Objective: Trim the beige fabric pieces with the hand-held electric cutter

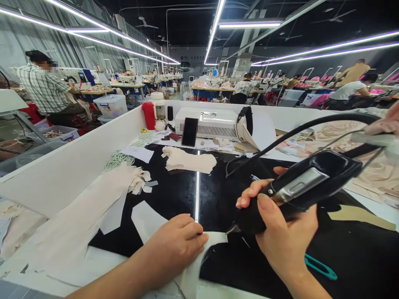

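Strip, pale and curved, lies on the black mat in front of the person, its free end pointing right. Just beside that end is the tip of the black tool, the likeliest source of trouble: a small slip of the wrist could nick the strip or score the mat under it. The right hand is clamped around the tool's body; so bulky a body on so fine a tip probably makes any tilt count. The left hand bears down on the strip with its fingers close together; the thumb is hidden, so I cannot tell whether it also pinches. Should that pressure ease, the strip could skid or curl, and the fingertips sit near enough to be caught by a sideways jump. Farther out, the cable arcs over the right side, where a snag could tug the tool off line. A teal loop lies by the right wrist, where a dropping forearm might sweep it. Beyond, the cloth stack and the phone look safely apart.
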`<action>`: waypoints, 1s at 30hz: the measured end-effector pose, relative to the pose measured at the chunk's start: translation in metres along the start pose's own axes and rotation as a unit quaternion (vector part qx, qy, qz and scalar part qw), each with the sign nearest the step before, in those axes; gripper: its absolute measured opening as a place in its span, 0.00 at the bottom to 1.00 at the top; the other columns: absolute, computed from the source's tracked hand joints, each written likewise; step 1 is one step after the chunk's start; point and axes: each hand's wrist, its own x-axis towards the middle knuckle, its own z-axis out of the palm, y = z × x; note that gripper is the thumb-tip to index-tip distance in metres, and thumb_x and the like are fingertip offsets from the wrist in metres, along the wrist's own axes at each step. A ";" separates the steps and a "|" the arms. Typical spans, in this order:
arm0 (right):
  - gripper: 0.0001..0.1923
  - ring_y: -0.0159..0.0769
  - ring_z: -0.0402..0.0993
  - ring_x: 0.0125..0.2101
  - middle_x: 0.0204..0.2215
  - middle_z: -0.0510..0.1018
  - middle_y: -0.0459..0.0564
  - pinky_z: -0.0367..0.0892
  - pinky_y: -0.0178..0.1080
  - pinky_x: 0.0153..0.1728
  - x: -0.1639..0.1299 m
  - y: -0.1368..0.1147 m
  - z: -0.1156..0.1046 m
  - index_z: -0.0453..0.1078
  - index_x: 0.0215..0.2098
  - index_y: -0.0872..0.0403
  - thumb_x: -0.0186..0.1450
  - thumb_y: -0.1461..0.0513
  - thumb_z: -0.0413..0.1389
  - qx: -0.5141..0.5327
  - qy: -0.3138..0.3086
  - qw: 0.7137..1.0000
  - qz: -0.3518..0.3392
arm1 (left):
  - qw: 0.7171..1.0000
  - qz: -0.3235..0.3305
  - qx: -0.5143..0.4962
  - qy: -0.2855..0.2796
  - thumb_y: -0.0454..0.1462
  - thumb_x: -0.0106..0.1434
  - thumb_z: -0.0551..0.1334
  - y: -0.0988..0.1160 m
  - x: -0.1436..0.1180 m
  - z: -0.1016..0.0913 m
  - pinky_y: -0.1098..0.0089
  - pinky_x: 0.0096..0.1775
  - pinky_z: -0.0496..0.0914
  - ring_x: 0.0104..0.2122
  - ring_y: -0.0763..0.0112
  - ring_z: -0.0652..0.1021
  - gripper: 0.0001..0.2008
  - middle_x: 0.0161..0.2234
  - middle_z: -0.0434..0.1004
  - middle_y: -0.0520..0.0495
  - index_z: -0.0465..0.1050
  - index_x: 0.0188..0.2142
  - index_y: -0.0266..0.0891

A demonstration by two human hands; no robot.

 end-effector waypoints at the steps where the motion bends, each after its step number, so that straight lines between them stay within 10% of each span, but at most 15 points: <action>1: 0.24 0.34 0.78 0.25 0.31 0.80 0.39 0.77 0.40 0.29 0.000 0.000 0.001 0.69 0.57 0.44 0.66 0.58 0.71 0.003 0.001 1.000 0.000 | 1.000 0.000 0.000 -0.002 0.30 0.81 0.52 0.000 0.000 0.000 0.63 0.50 0.77 0.38 0.68 0.79 0.11 0.38 0.78 0.48 0.74 0.51 0.36; 30: 0.23 0.33 0.76 0.24 0.31 0.79 0.39 0.77 0.40 0.29 -0.001 0.004 0.008 0.69 0.56 0.44 0.66 0.58 0.70 0.024 -0.008 1.000 0.002 | 1.000 -0.001 -0.007 0.008 0.29 0.80 0.52 -0.002 -0.001 0.002 0.62 0.50 0.79 0.38 0.67 0.80 0.12 0.38 0.78 0.47 0.75 0.50 0.36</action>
